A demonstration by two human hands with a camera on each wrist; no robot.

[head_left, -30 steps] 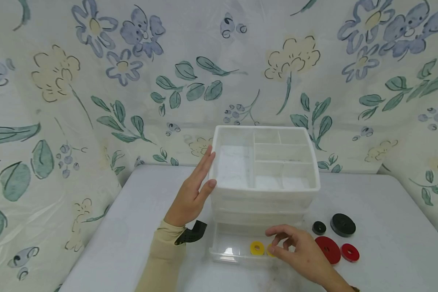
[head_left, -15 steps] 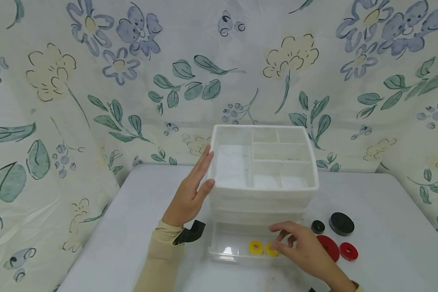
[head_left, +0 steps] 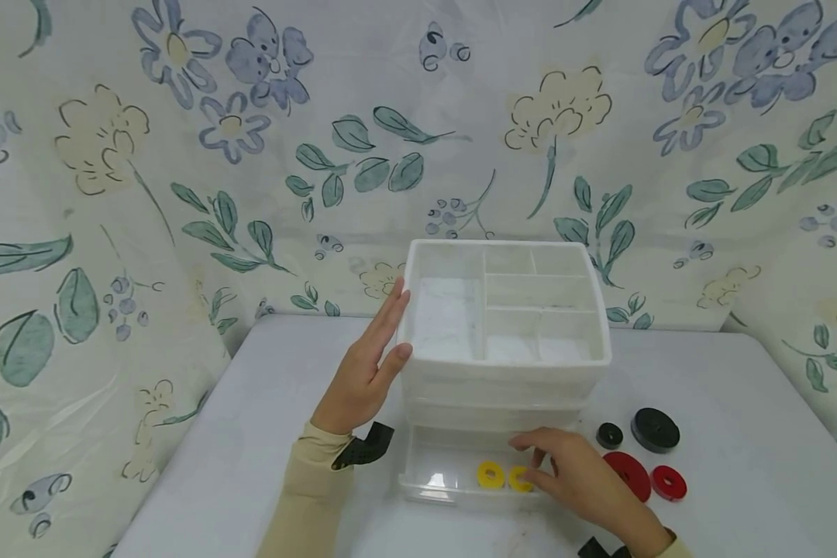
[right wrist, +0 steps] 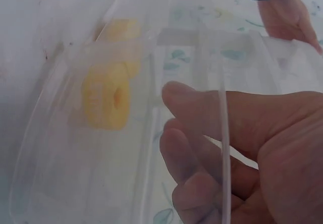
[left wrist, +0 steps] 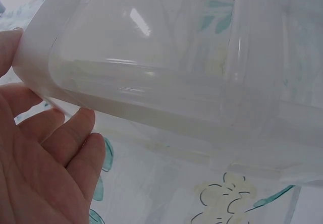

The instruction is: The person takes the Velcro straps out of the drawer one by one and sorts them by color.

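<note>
A white plastic drawer organizer (head_left: pixel 505 380) stands at the middle of the table, its clear bottom drawer (head_left: pixel 435 457) pulled out. Against its left wall rests my left hand (head_left: pixel 356 380), fingers straight and thumb at the front corner; the left wrist view shows the fingertips along the wall (left wrist: pixel 35 52). Two yellow ring-shaped discs (head_left: pixel 490 475) lie side by side in the drawer. Over the drawer's right end is my right hand (head_left: pixel 579 473), overlapping part of the right-hand disc (head_left: pixel 518 479). In the right wrist view its loosely bent fingers and thumb (right wrist: pixel 189 103) hold nothing.
To the right of the drawer lie a small black disc (head_left: pixel 610 435), a larger black disc (head_left: pixel 656 430), a large red disc (head_left: pixel 628 476) and a smaller red one (head_left: pixel 669 483). The organizer's top tray (head_left: pixel 486 310) has several compartments. Floral cloth (head_left: pixel 460 155) hangs behind the white table (head_left: pixel 279 364).
My right hand has eased slightly away to the right, with the right-hand yellow disc showing more than a second ago. The left hand stays against the organizer.
</note>
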